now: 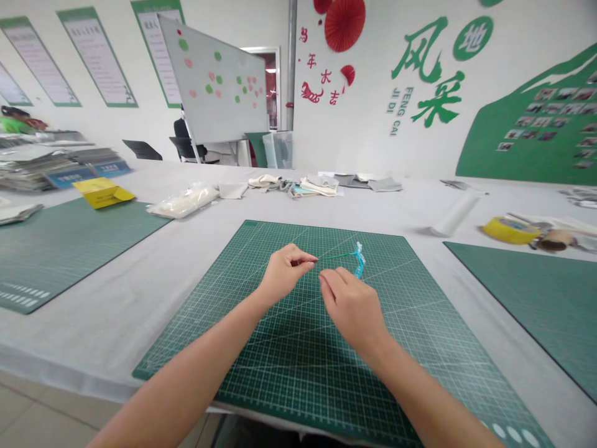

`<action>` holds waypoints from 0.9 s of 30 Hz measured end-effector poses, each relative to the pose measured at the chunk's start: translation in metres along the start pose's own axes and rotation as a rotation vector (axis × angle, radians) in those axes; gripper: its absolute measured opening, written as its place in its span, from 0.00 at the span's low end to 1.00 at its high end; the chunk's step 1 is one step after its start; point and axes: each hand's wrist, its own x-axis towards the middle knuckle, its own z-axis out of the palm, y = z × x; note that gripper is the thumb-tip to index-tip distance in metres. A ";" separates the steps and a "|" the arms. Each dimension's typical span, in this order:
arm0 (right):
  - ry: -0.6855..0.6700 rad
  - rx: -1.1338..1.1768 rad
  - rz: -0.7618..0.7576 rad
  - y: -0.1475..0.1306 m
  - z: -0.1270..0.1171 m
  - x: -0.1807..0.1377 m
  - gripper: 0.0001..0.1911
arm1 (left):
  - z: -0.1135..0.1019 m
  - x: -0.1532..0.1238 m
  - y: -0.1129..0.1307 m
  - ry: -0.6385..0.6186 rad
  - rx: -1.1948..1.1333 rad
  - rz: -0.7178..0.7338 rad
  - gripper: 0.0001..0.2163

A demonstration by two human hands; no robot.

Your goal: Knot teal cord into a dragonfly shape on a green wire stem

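Observation:
My left hand (285, 271) is closed in a pinch on one end of a thin green stem (338, 256). The stem runs off to the right, roughly level, above the mat. A small light-blue and clear piece, seemingly a beaded flower (359, 260), sits at its far end. Just below the stem is my right hand (352, 303), fingers curled and pressed together. What it grips, if anything, is hidden, and its knuckles cover the lower tip of the blue piece. Both hands are over the green cutting mat (298, 373) with its white grid.
Other cutting mats lie to the left (93, 242) and right (527, 292). Behind are a clear plastic bag (184, 200), folded cloths (319, 185) and a yellow card (102, 193). Yellow tape (510, 230) and a white roll (457, 213) lie at right. Stacked papers (37, 165) stand far left.

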 end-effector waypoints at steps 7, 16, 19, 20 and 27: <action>0.114 -0.128 -0.074 0.010 -0.004 0.004 0.12 | 0.005 -0.006 0.005 -0.060 0.143 0.133 0.07; 0.009 -0.088 0.012 0.024 -0.004 0.006 0.12 | 0.007 -0.009 0.008 -0.169 0.147 0.220 0.08; -0.027 -0.093 0.024 0.025 -0.003 0.006 0.11 | 0.007 -0.011 0.012 -0.169 0.163 0.217 0.07; -0.039 -0.098 0.028 0.025 -0.003 0.006 0.11 | 0.007 -0.011 0.013 -0.166 0.170 0.215 0.07; -0.044 -0.140 0.038 0.022 -0.002 0.004 0.11 | 0.008 -0.012 0.012 -0.195 0.159 0.206 0.07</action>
